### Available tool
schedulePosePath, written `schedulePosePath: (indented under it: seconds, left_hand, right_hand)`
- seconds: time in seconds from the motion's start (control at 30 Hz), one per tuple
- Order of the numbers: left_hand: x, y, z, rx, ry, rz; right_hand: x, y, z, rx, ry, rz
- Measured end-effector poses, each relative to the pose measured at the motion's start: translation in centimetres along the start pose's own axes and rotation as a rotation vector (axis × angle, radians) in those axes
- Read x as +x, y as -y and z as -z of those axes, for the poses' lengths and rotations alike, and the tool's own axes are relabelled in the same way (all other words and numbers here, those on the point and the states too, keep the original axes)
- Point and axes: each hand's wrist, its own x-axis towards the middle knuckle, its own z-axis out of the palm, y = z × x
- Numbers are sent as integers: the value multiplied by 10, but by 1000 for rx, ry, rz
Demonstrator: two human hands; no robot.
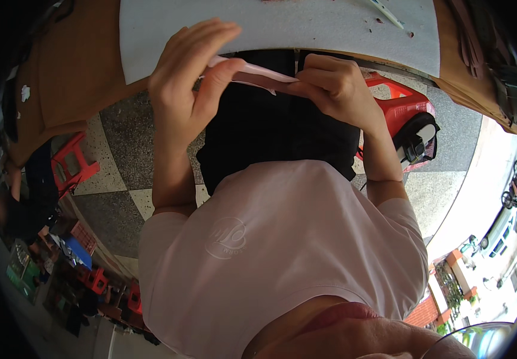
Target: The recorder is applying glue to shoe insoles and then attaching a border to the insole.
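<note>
A pale pink strip (265, 73), brownish along its lower face, stretches between my hands just in front of the table edge, above my dark-clothed lap. Its left end lies between the thumb and the raised, extended fingers of my left hand (183, 84). The right end is pinched by my right hand (336, 87), whose fingers are curled in and hide that tip. Seen from here, the strip slopes slightly down to the right, and its material cannot be made out for certain.
A pale sheet (258, 30) covers the table, with brown board (82, 78) beside it. A white pen-like tool (388, 14) and small dark scraps lie on the sheet. Brown straps (468, 42) are at the upper right. Red stools (76, 164) stand below; another person (31, 185) is at left.
</note>
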Motion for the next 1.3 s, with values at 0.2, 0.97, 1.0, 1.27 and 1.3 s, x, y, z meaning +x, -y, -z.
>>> schedulePosePath:
  seconds: [0.2, 0.97, 1.0, 1.27, 1.3]
  left_hand:
    - [-12, -9, -15, 95, 352, -115]
    - [-43, -19, -51, -772, -224, 755]
    - [-43, -20, -51, -792, -253, 755]
    - [-43, -28, -59, -849, -192, 746]
    - [-44, -28, -59, -860, -172, 745]
  right_hand:
    - [7, 8, 9, -248, 48, 108]
    - [-17, 9, -8, 258, -797, -162]
    - [-16, 13, -15, 352, -749, -205]
    - [-7, 16, -36, 572, -649, -308]
    - [-6, 16, -35, 571, -647, -306]
